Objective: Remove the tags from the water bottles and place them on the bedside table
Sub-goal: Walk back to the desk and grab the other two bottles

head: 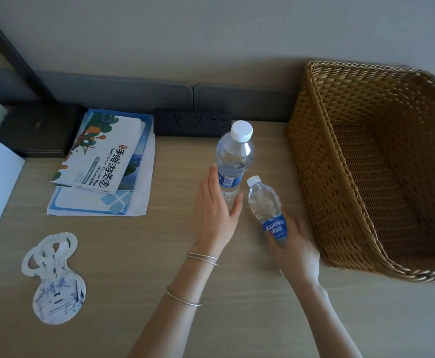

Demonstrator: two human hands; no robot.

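On the bedside table (139,254), the tags (53,277) lie near the left edge toward the front. The brochures (102,164) lie behind them, near the back edge. The two water bottles (233,158) stand mid-table, one before the other, and the basket (322,182) sits at the right edge.

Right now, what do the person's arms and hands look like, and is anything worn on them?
Both forearms are bare, with no sleeves in view. The left hand is ungloved; thin silver bangles circle its wrist, and another sits further up the forearm. The right hand is also bare, with no jewellery visible, though it is somewhat blurred. No rings show on the fingers.
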